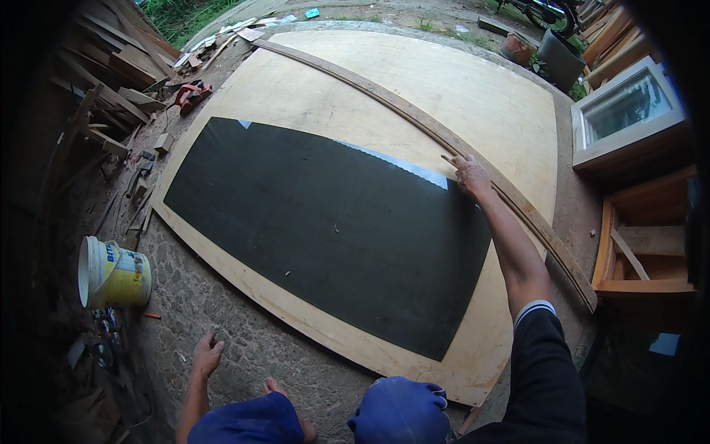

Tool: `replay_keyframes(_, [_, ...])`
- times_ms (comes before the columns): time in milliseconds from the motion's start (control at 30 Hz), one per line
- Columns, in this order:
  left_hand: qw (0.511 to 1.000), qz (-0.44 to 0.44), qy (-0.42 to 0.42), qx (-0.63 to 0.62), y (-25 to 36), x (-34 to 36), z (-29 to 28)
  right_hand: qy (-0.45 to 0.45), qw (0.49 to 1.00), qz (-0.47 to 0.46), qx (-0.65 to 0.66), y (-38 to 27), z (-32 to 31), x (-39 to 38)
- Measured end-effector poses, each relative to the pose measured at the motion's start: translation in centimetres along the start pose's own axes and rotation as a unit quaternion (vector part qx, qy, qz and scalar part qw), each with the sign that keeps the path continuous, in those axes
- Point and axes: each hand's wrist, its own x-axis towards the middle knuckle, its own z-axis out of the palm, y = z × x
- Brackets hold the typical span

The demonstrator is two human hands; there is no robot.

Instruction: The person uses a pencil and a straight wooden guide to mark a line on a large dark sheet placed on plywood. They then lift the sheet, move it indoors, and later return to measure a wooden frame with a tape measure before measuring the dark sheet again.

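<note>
My right hand point(472, 176) reaches far over the work, at the near edge of a long wooden batten point(414, 115), with a thin pencil-like stick point(447, 160) poking out from its fingers. That batten lies diagonally across a large pale plywood sheet point(481, 96). Below it, a big dark panel point(333, 229) rests flat on the plywood, a pale bluish strip point(392, 164) showing along its far edge. Low on the left, my left hand point(208, 355) hangs above the rough floor, fingers loosely bent and slightly apart, with nothing visible in it.
A white-and-yellow bucket point(116, 272) lies tipped at the left. Behind it are hand tools, a red power tool point(191, 96) and piled wood offcuts point(122, 55). To the right stand a white-framed window point(629, 111) and an open wooden frame point(647, 240). My blue-clothed knees point(403, 414) are close to the plywood.
</note>
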Motion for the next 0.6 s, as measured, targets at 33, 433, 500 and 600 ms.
replay_keyframes(33, [1.0, -0.013, -0.001, -0.005, 0.0, 0.0, 0.1, 0.01, 1.0, -0.016, -0.001, -0.3, 0.3, 0.3])
replay_keyframes(433, [0.999, -0.045, 0.019, -0.011, -3.8, -4.7, -0.4, 0.107, 0.985, -0.126, -0.052, -6.3, 4.1, -0.5])
replay_keyframes(500, [0.998, -0.066, 0.015, 0.0, -4.6, -5.2, -0.6, 0.108, 0.989, -0.077, -0.064, -7.2, 4.5, -0.4])
replay_keyframes(600, [0.997, -0.079, 0.001, -0.007, -4.9, -6.1, -0.5, 0.104, 0.99, -0.07, -0.068, -7.8, 4.7, -0.1])
